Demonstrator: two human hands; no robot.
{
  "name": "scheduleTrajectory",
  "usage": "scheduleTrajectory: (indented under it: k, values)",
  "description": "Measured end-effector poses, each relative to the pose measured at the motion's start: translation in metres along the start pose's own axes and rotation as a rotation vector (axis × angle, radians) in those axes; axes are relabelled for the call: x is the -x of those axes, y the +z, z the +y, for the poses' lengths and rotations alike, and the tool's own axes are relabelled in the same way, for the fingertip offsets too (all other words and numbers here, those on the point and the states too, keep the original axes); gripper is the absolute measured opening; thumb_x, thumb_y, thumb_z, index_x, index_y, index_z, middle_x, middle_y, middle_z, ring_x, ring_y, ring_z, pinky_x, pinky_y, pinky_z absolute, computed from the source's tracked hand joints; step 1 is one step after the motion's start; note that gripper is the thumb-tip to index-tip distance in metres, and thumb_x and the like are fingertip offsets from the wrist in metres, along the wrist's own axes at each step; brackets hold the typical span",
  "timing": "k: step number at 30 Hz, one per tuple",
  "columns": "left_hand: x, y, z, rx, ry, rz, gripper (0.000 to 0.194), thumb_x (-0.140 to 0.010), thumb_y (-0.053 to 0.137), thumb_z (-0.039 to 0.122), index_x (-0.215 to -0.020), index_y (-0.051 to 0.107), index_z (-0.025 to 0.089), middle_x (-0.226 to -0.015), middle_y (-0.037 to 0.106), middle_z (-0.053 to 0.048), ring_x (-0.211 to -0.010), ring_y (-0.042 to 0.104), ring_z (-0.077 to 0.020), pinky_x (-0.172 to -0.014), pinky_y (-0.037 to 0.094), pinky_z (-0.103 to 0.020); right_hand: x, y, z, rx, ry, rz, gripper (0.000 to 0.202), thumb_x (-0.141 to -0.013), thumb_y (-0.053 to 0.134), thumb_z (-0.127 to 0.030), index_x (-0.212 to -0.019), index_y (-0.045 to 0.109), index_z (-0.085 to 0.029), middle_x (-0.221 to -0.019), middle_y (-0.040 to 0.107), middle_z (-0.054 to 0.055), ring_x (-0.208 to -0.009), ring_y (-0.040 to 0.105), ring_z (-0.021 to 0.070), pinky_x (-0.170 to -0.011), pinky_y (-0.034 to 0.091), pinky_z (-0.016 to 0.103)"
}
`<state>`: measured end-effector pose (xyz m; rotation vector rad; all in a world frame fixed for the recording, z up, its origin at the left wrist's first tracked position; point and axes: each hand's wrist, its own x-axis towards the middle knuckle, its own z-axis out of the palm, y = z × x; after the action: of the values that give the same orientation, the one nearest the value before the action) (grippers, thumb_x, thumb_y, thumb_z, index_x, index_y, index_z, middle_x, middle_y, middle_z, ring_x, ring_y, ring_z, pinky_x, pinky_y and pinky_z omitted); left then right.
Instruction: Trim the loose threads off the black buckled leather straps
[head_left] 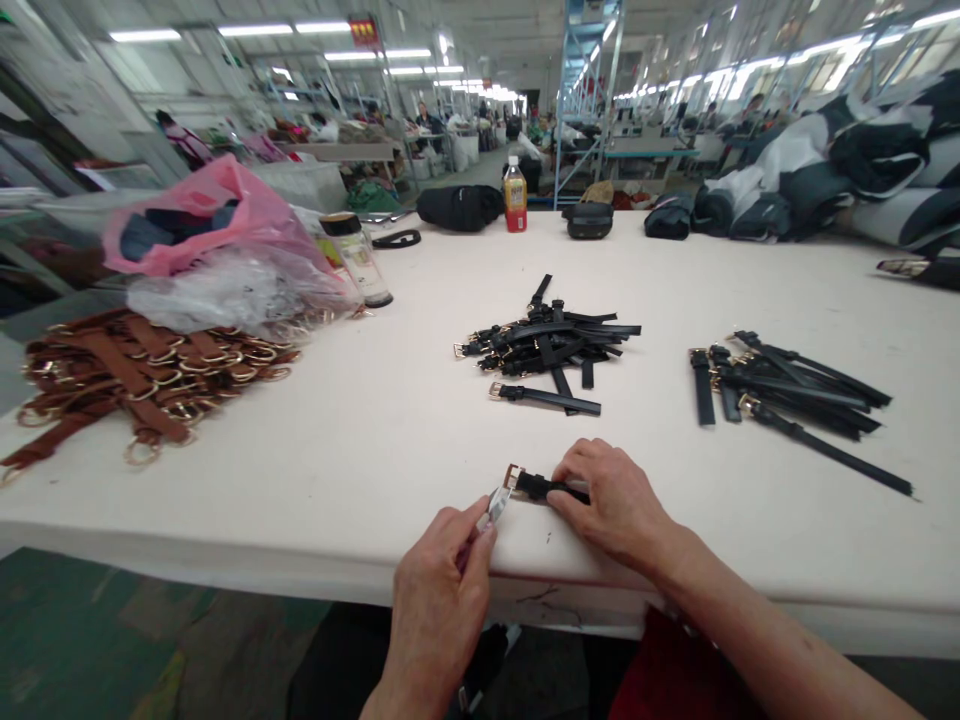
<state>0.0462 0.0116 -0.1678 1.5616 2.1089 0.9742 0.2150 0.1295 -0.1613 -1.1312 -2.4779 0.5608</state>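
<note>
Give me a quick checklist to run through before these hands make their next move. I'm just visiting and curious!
1. Black strap held by the fingers of the right hand: ok.
2. Small tool held in the left hand: ok.
3. Tool tip touching the gold-coloured buckle: cannot tell; they overlap in this view.
4. Right hand away from the tool tip: ok, the strap's buckle end lies between them.
5. Table by the hands free of scraps: not ok, tiny dark specks lie there.
6. Middle strap pile and right strap pile kept apart: ok.
</note>
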Motion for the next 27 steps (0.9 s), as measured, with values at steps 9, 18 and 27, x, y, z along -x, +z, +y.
scheduleTrajectory:
  k: [9,18,27]
  values:
    - [0.010,-0.006,0.008,0.039,0.031,0.015,0.028,-0.090,0.050,0.028,-0.115,0.060,0.020,-0.084,0.060,-0.001,-0.075,0.057,-0.0166,-0.070,0.044,-0.030,0.029,0.012,-0.010,-0.053,-0.111,0.039,0.011,-0.076,0.062,-0.016,-0.084,0.056,-0.020,-0.088,0.058,0.004,-0.084,0.051,0.0197,-0.074,0.039,0.032]
    - [0.027,0.002,-0.002,-0.022,-0.017,-0.099,0.029,-0.091,0.046,0.027,-0.117,0.058,0.023,-0.091,0.062,-0.003,-0.081,0.061,-0.0188,-0.072,0.044,-0.033,0.034,0.014,-0.014,-0.157,-0.097,0.048,0.007,-0.076,0.061,-0.016,-0.080,0.057,-0.019,-0.085,0.058,0.004,-0.084,0.051,0.0196,-0.075,0.041,0.033]
    - [0.031,0.000,-0.003,-0.080,0.000,-0.121,0.029,-0.092,0.044,0.025,-0.118,0.057,0.024,-0.091,0.062,-0.003,-0.080,0.062,-0.0183,-0.070,0.046,-0.032,0.012,0.012,-0.009,-0.237,-0.251,-0.058,0.012,-0.085,0.058,-0.022,-0.089,0.069,-0.025,-0.085,0.062,0.001,-0.081,0.053,0.0152,-0.072,0.041,0.028]
